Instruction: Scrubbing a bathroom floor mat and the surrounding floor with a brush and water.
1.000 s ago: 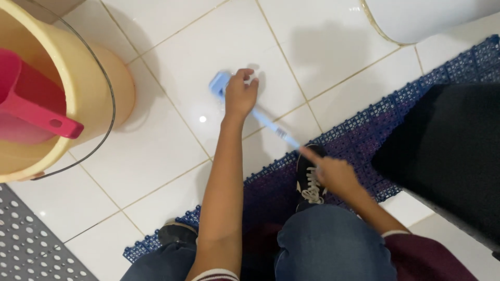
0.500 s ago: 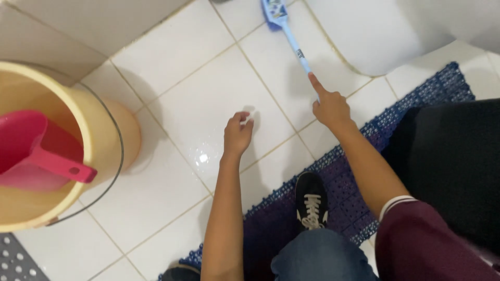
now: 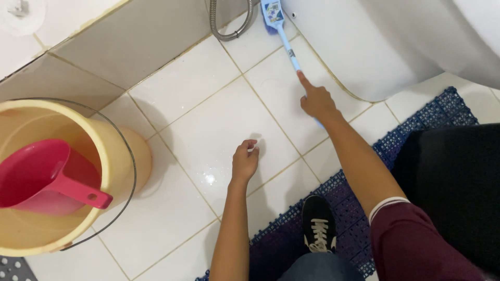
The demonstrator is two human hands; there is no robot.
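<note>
My right hand (image 3: 316,101) grips the light blue handle of a long scrub brush (image 3: 285,42), index finger stretched along the shaft. The blue brush head (image 3: 272,13) rests on the white floor tiles at the foot of the white toilet base (image 3: 364,47), next to a metal hose (image 3: 229,26). My left hand (image 3: 245,161) presses on a wet white tile (image 3: 208,135) with curled fingers and holds nothing. My black sneaker (image 3: 318,225) stands on the dark blue mat (image 3: 344,208).
A yellow bucket (image 3: 125,156) with a wire handle stands at left, a pink dipper (image 3: 49,182) lying inside it. A black object (image 3: 453,187) sits on the mat at right. The wall base (image 3: 120,47) runs along the top left.
My right hand pushed the brush away from me, from near my left hand up to the toilet base. My left hand let go of the brush head and now rests on the tile.
</note>
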